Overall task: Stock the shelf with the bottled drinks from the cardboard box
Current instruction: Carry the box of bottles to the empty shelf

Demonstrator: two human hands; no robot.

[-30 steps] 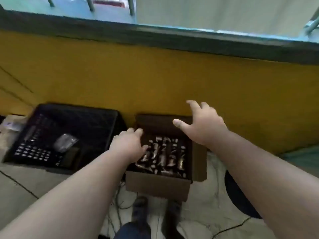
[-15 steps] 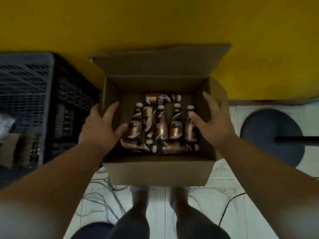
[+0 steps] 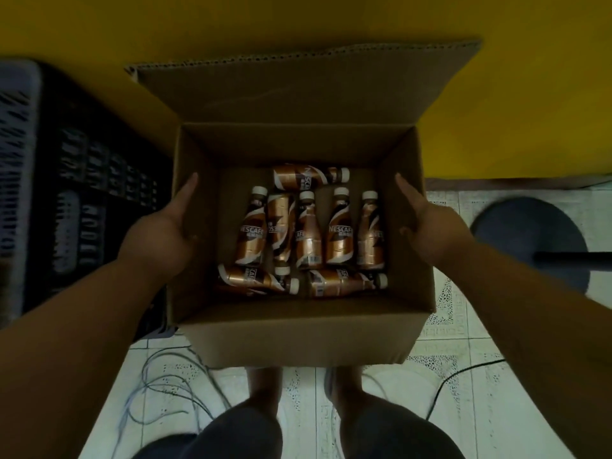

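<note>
While both hands (image 3: 159, 233) (image 3: 430, 226) clasp cardboard box (image 3: 298, 339) sides, fingers hidden outside walls; grasp unclear.

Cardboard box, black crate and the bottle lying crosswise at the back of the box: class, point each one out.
Cardboard box (image 3: 298, 339): head view, on its near outer wall.
Black crate (image 3: 99, 180): head view, on its slatted side wall.
Crosswise bottle (image 3: 298, 177): head view, on its bronze label.
</note>
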